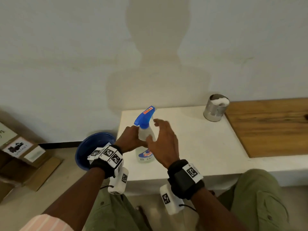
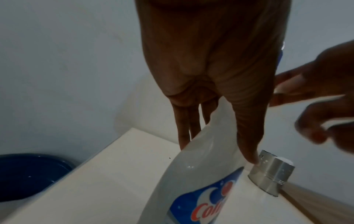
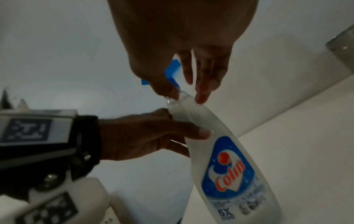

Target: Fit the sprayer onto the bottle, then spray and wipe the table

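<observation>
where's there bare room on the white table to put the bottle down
Bare white table lies right of the spray bottle, bordered by the metal tin behind and the wooden board to the right. The near front edge is also bare. The left end is crowded: the left hand grips the bottle, the right hand alongside.

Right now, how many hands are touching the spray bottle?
1. The left hand grips the Colin spray bottle at its shoulder. The right hand hovers open beside the neck, under the blue sprayer; no clear contact shows.
</observation>
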`<state>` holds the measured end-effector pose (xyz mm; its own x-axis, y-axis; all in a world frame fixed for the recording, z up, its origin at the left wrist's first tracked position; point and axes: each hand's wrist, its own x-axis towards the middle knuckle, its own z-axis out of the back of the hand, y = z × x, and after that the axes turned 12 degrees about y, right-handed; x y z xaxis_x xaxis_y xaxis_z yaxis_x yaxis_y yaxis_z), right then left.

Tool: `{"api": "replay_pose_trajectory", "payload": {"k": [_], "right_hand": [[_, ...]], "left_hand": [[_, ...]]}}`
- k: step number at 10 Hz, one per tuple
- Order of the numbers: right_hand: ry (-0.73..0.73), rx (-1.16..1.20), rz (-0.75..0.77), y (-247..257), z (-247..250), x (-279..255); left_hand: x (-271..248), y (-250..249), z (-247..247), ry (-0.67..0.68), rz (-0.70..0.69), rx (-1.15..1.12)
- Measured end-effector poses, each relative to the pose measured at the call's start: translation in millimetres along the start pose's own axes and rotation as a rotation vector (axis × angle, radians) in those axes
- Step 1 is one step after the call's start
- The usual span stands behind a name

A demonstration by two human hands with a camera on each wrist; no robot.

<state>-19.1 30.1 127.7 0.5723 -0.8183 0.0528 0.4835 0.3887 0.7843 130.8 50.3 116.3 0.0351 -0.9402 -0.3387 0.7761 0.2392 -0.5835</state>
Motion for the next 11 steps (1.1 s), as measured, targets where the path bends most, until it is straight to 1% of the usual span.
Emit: {"api": "replay_pose_trajectory", "payload": {"k": [1,2,3,5,6,7,8,9,10,11], "right_hand": [[0.072,0.051,-0.062,-20,5,1],[-0.074,0.082,-0.108,-42,31,8],[-0.209,0.035,-0.170,-70,70,18],[-0.384,-0.128,-0.194,-138,152,45],[-0.413,-0.146,-0.224,-170,178,61],[-0.438,-0.139,-0.232,-191,193,76],[-0.439,-0.170,-0.227,-197,195,81],[-0.442,-0.175,-0.235,-192,190,74],[-0.474,-0.140,-0.276,-186,185,59],[-0.747,-0.171,-0.311,-175,166,37]], "left_hand": [[14,-23,-7,-0.030,-0.049,0.081],[46,-52,-19,0.007,-0.116,-0.034],[87,-92,-37,0.032,-0.236,-0.056],[176,-180,-66,0.066,-0.302,-0.017],[210,-210,-76,0.074,-0.337,-0.015],[234,-224,-81,0.076,-0.351,-0.004],[246,-219,-90,0.062,-0.335,-0.041],[246,-207,-99,0.093,-0.291,-0.054],[235,-193,-108,0.110,-0.259,-0.055],[224,-172,-119,0.070,-0.205,-0.149]]}}
